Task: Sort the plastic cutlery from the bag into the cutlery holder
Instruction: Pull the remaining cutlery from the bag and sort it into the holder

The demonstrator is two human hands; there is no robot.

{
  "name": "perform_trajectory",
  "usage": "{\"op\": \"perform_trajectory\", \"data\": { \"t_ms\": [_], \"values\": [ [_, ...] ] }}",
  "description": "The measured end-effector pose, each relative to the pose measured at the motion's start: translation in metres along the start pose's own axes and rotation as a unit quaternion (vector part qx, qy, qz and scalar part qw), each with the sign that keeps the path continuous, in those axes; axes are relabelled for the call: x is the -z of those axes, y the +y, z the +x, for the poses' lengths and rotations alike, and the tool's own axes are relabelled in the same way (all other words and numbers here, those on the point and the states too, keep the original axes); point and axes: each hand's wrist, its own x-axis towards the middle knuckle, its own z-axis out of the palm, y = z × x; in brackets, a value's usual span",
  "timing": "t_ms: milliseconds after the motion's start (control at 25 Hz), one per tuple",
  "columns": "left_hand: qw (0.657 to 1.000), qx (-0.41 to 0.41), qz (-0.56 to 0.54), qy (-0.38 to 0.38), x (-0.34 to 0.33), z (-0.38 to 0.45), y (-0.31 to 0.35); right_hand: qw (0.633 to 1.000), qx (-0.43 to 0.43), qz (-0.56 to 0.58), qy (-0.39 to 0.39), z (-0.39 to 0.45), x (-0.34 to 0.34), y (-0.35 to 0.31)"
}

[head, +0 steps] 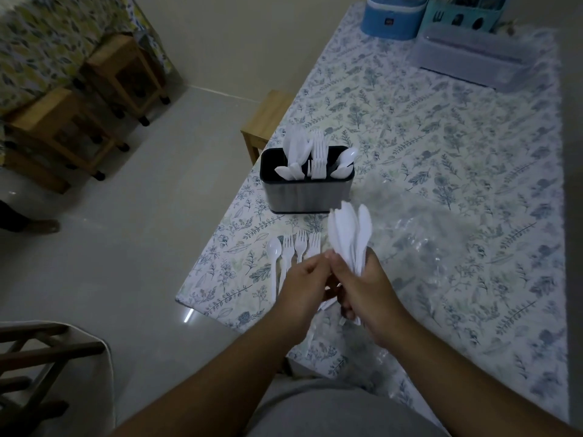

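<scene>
My right hand [367, 291] grips a bunch of several white plastic knives [348, 230], blades up, over the table's near left part. My left hand [304, 285] meets it from the left, fingers curled at the knife handles. On the cloth just left of my hands lie a white spoon [273, 257] and three white forks [299, 244]. Behind them stands the black and steel cutlery holder [306, 192], with knives, forks and spoons upright in separate compartments. The clear plastic bag [419, 244] lies crumpled to the right.
The table wears a floral cloth [441, 137]. At its far end stand a blue container [394, 17], a teal caddy [463, 14] and a clear lidded box [473, 58]. Wooden stools [265, 121] stand left of the table, and a chair [38, 367] is at the lower left.
</scene>
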Motion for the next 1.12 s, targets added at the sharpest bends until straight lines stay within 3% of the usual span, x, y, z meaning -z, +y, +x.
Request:
{"op": "perform_trajectory", "data": {
  "t_ms": [120, 440, 640, 880, 1120],
  "values": [
    [0.999, -0.044, 0.006, -0.027, -0.006, -0.011, -0.002, 0.999, 0.021, -0.025, 0.003, -0.004, -0.002, 0.0],
    [0.975, -0.151, 0.161, 0.003, -0.003, -0.007, 0.008, 0.997, 0.033, 0.006, 0.069, -0.008, -0.006, -0.004],
    [0.98, -0.159, 0.121, -0.005, 0.014, -0.003, 0.021, 0.998, 0.046, -0.03, -0.004, -0.005, -0.005, -0.018],
    [0.976, -0.164, 0.14, -0.013, 0.044, 0.003, 0.025, 0.973, 0.044, -0.194, -0.121, 0.008, 0.004, -0.038],
    [0.938, -0.245, 0.244, -0.006, 0.063, 0.0, 0.059, 0.975, 0.088, -0.145, -0.143, 0.024, -0.003, -0.059]
  ]
}}
